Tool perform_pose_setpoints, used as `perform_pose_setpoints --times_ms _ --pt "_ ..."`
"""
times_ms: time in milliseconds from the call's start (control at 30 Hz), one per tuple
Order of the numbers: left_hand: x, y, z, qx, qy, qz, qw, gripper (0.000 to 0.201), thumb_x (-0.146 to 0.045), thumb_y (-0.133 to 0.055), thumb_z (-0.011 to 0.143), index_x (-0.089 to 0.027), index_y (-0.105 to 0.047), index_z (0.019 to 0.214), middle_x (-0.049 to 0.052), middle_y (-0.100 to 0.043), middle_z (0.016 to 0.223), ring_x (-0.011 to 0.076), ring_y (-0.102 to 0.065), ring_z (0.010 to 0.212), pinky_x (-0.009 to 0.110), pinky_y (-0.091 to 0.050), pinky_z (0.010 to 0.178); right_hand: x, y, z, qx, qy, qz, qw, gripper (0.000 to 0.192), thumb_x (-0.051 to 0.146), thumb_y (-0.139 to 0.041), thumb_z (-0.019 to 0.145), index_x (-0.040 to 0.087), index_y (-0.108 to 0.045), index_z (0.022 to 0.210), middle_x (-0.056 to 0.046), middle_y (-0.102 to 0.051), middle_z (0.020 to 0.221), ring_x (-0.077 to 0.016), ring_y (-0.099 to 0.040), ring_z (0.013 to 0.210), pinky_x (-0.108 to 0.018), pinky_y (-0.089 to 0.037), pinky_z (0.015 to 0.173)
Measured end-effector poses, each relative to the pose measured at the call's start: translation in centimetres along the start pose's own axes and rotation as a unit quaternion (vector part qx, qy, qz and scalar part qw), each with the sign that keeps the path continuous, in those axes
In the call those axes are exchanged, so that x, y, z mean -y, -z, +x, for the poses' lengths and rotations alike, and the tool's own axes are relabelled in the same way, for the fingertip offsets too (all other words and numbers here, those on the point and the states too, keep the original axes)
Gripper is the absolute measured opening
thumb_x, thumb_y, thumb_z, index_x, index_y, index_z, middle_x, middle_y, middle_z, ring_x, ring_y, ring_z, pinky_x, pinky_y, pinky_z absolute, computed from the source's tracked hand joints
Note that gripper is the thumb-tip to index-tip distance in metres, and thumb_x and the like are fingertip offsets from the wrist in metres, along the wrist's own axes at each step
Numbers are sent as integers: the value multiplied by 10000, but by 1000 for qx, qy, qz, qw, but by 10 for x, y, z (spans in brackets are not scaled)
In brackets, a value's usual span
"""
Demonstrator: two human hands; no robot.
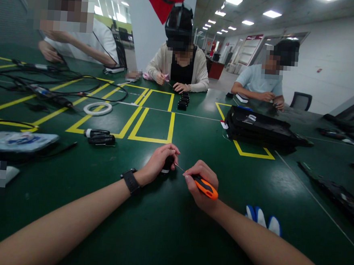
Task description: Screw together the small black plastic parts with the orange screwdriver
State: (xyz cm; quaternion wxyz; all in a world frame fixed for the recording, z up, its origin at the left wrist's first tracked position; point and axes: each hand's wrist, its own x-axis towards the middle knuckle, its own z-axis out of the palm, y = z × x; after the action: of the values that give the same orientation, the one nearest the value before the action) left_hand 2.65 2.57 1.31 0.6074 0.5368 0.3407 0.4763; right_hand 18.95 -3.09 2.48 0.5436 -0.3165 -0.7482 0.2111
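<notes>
In the head view, the person's left hand [159, 162] is closed around a small black part [167, 164] held just above the green table [164, 228], while the right hand [200, 183] grips an orange-handled screwdriver [205, 186] whose thin shaft points into that part. The step in hand looks like driving or loosening a tiny screw in the part, and the next move seems to call for keeping the tip seated and the shaft in line with the screw while the fingers twist the handle. A blue-and-white glove [262, 218] lies beside the right forearm, two black cylinders [99, 136] rest to the left, and other people work across the table.
</notes>
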Motion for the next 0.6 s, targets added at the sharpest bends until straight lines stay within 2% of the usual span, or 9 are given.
perform_pose_setpoints --times_ms 233,467,600 --pt "-1 -1 1 0 4 7 1000 150 -289 -426 790 -158 -493 816 -23 -544 576 88 -498 446 201 -371 453 0 -1 -1 -66 -105 11 992 66 157 -563 757 179 -531 810 21 -528 649 -88 -481 509 -224 -389 474" --pt "0 1 0 0 -2 11 1000 146 -289 -420 801 -163 -491 822 -27 -536 581 90 -504 454 202 -373 456 0 -2 1 -55 -75 28 995 108 151 -590 716 180 -534 805 4 -516 730 -102 -489 601 -241 -410 542" --pt "0 0 0 6 -5 15 1000 157 -293 -412 812 -161 -495 832 -25 -535 588 91 -508 461 204 -378 465 -3 -1 1 -50 -113 45 991 51 178 -557 757 179 -524 795 10 -498 706 -100 -477 589 -240 -399 536"
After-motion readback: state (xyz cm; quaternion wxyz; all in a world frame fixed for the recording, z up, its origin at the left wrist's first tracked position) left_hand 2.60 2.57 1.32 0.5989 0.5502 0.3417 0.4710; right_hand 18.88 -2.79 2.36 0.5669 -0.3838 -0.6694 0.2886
